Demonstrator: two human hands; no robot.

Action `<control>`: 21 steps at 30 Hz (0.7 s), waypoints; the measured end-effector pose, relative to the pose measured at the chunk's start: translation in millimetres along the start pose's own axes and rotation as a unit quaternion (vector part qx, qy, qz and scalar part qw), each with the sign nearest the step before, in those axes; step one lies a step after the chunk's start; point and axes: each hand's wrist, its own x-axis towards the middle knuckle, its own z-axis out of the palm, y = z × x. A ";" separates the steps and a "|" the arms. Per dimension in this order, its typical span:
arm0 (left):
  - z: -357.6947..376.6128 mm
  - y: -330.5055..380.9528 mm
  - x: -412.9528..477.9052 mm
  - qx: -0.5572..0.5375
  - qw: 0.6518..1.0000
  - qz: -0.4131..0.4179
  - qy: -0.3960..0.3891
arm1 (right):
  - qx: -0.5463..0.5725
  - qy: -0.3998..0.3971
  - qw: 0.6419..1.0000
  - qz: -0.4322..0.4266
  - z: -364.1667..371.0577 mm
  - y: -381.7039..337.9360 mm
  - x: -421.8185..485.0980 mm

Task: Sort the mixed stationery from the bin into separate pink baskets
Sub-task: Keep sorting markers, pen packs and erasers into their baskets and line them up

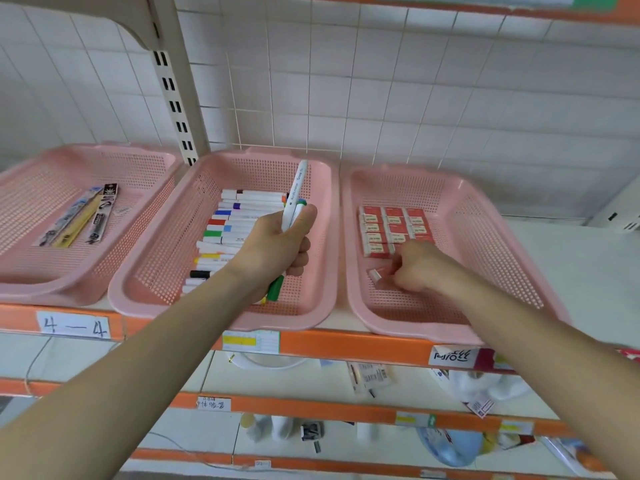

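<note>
Three pink baskets stand side by side on a shelf. The left basket (145,168) holds a few packs of pens (78,216). The middle basket (311,306) holds a row of white markers with coloured caps (235,223). Above it my left hand (277,244) grips a bunch of markers (294,192), one sticking up, a green cap poking out below. The right basket (485,237) holds rows of red and white erasers (394,226). Inside it my right hand (419,268) is curled, its fingers pinching a small eraser (375,274) near the basket floor.
The shelf has an orange front edge (346,344) with paper labels. A white tiled wall (381,81) rises behind the baskets, and a beige upright post (176,81) stands between the left and middle baskets. Lower shelves hold bottles and packets. Bare shelf lies to the right of the baskets.
</note>
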 end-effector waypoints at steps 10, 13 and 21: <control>-0.6 3.7 -3.2 0.000 1.000 -0.004 -0.005 | -0.044 0.027 0.998 -0.030 -0.4 -19.0 11.2; -1.0 4.0 -3.0 -0.004 1.000 -0.028 0.001 | -0.037 0.043 0.997 -0.043 0.5 -18.2 12.2; -5.0 8.6 -0.3 -0.032 0.996 -0.078 -0.006 | 0.165 0.267 0.926 -0.211 -19.7 -37.1 1.5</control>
